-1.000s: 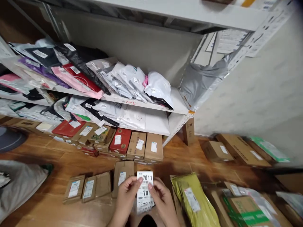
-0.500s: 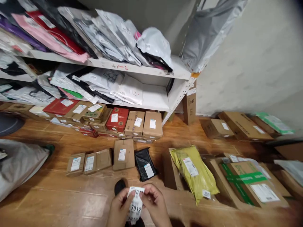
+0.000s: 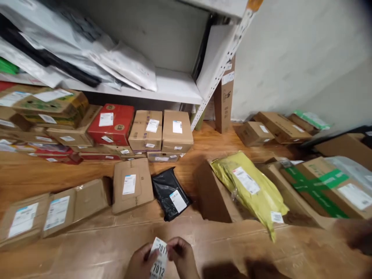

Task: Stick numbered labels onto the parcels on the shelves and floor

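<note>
A strip of white number labels [image 3: 158,259], printed 7011 and 7012, is pinched between my two hands at the bottom of the view. My left hand [image 3: 139,260] grips its left side, thumb laid over the face. With thumb and fingertips, my right hand [image 3: 182,255] pinches the upper right edge. Beyond the hands, a black plastic parcel [image 3: 171,193] with a white label lies on the floor. Left of that parcel lies a flat brown carton [image 3: 132,184], and further left are a long carton [image 3: 78,205] and a smaller labelled carton [image 3: 26,221].
A yellow parcel [image 3: 250,186] lies over an open box [image 3: 207,190] on the right, near a carton with green tape [image 3: 319,186]. Stacked cartons [image 3: 177,135] and a red box [image 3: 112,124] line the foot of a white shelf [image 3: 177,85] holding bagged parcels. A dark blurred shape shows at right.
The view has moved closer and lower, so the shelf and boxes look larger. My hands still hold the label strip, and its upper label, 7011, now shows more fully.
</note>
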### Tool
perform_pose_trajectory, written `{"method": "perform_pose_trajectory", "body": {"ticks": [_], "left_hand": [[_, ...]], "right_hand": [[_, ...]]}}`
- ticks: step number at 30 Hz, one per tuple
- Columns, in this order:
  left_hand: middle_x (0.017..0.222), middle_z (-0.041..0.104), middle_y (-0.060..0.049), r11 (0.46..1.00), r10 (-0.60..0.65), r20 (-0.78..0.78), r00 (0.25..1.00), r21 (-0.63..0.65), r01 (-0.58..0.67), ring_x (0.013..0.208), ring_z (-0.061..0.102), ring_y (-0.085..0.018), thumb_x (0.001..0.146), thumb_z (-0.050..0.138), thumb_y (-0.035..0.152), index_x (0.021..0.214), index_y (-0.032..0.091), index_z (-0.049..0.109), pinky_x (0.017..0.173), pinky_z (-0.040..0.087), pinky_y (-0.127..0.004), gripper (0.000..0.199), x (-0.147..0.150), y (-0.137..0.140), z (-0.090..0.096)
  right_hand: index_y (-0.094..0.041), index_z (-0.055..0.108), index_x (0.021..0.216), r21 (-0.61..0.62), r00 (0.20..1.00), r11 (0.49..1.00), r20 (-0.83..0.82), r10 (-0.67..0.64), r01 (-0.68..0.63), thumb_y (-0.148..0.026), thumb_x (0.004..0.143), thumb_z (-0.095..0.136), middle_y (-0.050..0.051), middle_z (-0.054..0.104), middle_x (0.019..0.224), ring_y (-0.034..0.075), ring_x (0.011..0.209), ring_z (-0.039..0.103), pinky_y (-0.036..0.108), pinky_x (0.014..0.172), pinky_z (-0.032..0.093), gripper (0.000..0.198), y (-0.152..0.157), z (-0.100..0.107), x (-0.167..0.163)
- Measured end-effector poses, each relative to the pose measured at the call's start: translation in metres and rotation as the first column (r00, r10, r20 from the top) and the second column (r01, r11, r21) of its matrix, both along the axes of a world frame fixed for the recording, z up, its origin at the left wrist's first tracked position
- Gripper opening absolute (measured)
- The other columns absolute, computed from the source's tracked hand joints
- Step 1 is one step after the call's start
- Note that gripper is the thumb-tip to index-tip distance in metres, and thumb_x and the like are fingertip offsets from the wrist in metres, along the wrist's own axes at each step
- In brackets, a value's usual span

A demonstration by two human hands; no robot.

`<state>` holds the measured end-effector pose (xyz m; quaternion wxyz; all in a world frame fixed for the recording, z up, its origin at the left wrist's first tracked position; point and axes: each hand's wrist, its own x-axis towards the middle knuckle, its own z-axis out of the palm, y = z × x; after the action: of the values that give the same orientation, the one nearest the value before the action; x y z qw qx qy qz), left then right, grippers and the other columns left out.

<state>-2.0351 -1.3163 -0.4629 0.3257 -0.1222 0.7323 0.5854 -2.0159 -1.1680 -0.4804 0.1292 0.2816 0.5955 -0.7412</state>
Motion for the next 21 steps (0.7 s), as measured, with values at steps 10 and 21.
{"method": "perform_pose_trajectory", "body": {"ticks": [10, 21], "left_hand": [[0.063, 0.067, -0.006, 0.997, 0.011, -0.223, 0.975, -0.066, -0.027, 0.065, 0.061, -0.023, 0.074, 0.041, 0.063, 0.066, 0.019, 0.058, 0.063, 0.044, -0.032, 0.048, -0.042, 0.082, -0.206], [0.068, 0.07, -0.003, 0.939, 0.151, 0.042, 0.988, 0.305, -0.156, 0.067, 0.061, -0.019, 0.059, 0.062, 0.07, 0.088, 0.015, 0.067, 0.061, 0.046, -0.025, 0.062, 0.006, 0.102, -0.277]], "right_hand": [[-0.017, 0.067, 0.057, 0.099, 0.996, 0.995, -0.092, -0.018, 0.027, -0.054, 0.039, 0.084, -0.002, 0.058, 0.049, 0.01, 0.047, 0.048, 0.025, 0.051, 0.038, 0.045, 0.079, -0.185, -0.045], [-0.017, 0.067, 0.068, 0.46, 0.95, 0.88, -0.31, 0.035, 0.118, -0.058, 0.069, 0.064, 0.007, 0.065, 0.065, 0.017, 0.059, 0.056, 0.029, 0.056, 0.047, 0.041, 0.106, -0.215, -0.02]]}}
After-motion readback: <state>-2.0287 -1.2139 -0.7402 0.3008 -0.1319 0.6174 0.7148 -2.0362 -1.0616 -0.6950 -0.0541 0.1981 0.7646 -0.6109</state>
